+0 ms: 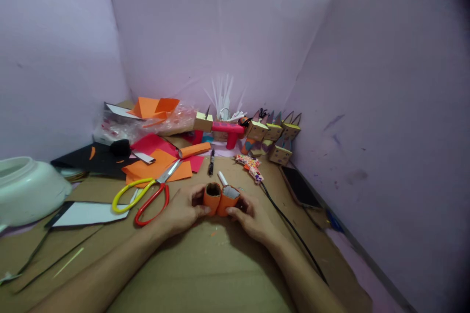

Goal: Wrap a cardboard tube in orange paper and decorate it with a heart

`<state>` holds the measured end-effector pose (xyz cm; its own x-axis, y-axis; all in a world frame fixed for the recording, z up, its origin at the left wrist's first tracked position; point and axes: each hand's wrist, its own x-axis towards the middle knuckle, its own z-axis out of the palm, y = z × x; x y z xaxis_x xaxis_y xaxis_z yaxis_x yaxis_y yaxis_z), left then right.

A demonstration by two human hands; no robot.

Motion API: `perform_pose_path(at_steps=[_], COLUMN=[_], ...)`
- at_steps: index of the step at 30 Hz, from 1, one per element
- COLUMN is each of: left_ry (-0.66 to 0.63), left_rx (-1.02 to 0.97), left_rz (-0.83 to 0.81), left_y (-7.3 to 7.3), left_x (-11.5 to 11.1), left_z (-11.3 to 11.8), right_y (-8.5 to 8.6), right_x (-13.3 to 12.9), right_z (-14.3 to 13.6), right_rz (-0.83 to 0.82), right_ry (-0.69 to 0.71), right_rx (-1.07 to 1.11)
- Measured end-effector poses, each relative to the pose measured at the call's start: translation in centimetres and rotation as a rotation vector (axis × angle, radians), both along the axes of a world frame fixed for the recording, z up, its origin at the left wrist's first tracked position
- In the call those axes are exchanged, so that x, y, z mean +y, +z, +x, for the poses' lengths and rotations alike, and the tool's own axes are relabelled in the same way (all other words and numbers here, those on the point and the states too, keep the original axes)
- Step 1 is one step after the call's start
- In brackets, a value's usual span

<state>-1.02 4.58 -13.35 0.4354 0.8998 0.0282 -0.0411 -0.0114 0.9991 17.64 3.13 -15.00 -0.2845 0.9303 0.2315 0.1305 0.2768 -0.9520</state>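
Observation:
Two short orange paper-covered cardboard tubes stand side by side, touching, in the middle of the work surface. My left hand (189, 209) grips the left tube (212, 201) between thumb and fingers. The right tube (229, 202) is held the same way in my right hand (250, 214). Both tubes show their open tops; the left one is dark brown inside, the right one pale. Behind them lies a white stick-like piece (222, 178). Scissors (157, 188) with one yellow and one red handle lie spread beside my left hand.
Orange paper (147, 168) and black sheets lie at left, near a white pot (29, 190). A black marker (211, 162), a patterned glue gun (251, 167) with a cord, and a phone (300, 187) lie farther back. Several box-headed cardboard figures (257, 130) stand by the wall.

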Motion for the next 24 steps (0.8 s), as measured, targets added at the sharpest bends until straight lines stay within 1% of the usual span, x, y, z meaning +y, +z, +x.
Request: perform_pose_path(at_steps=[5,12,19,24], left_ry=[-0.017,-0.008,-0.082,-0.112], left_rx=[0.031,0.094,0.088,0.104], left_rz=[-0.016,0.006,0.053,0.055], left_y=[-0.13,0.13,0.32,0.22], left_x=[-0.09,-0.13,0.09,0.19], left_z=[-0.02,0.04,0.03,-0.03], right_y=[0.15,-0.12,0.31,0.03], right_x=[0.06,0.02,0.05,0.14], right_z=[0.19,0.09,0.23,0.23], right_rz=[0.019,-0.048,-0.045,-0.071], right_ry=[0.038,0.054,0.067,0.074], right_rx=[-0.022,-0.015,-0.009,-0.011])
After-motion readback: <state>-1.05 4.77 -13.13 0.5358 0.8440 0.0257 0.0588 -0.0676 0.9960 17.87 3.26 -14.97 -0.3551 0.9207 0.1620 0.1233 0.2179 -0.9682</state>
